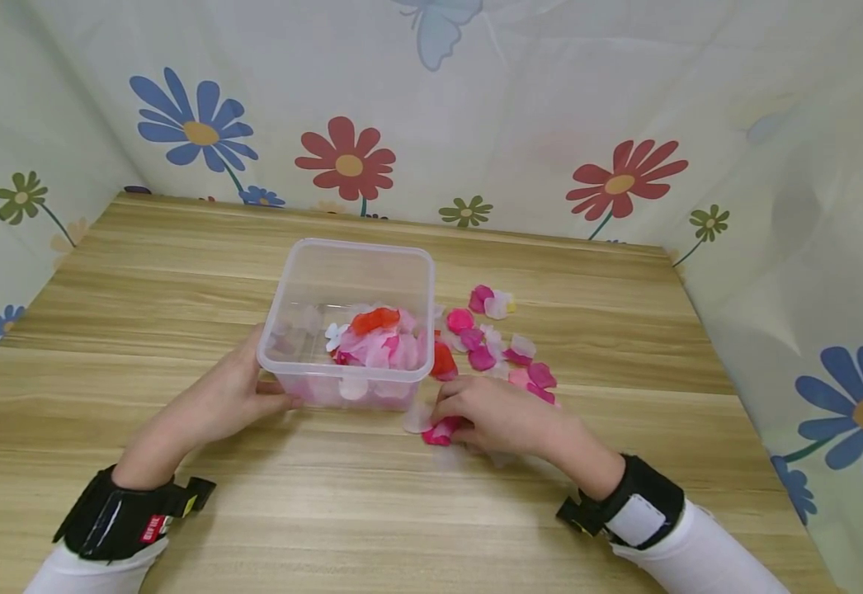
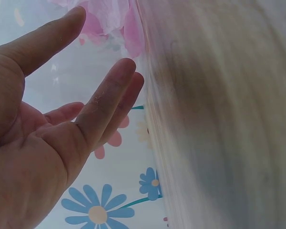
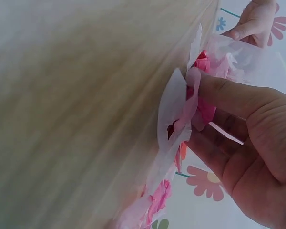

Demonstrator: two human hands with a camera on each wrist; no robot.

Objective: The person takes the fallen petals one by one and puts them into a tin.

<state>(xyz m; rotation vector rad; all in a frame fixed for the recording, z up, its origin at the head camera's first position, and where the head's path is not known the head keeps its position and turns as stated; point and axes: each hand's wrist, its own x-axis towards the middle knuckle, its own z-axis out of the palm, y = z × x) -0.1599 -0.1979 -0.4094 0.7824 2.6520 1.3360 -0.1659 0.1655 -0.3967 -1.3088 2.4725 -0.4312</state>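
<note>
A clear plastic box (image 1: 357, 276) stands on the table, holding a heap of pink, red and white fabric petals (image 1: 379, 346). My left hand (image 1: 227, 392) is at the box's near left corner, fingers fairly straight; in the left wrist view this hand (image 2: 62, 114) has its thumb spread from the fingers beside the clear wall. To the right of the box my right hand (image 1: 502, 417) pinches pink and white petals (image 1: 442, 431) low over the table. The right wrist view shows that hand (image 3: 248, 124) with thumb and fingers around the petals (image 3: 205, 112).
Loose petals (image 1: 481, 357) in pink, white and red lie scattered right of the box, with a few farther back (image 1: 497, 305). The wooden table (image 1: 290, 511) ends at a flower-printed curtain (image 1: 491, 107) behind and on both sides.
</note>
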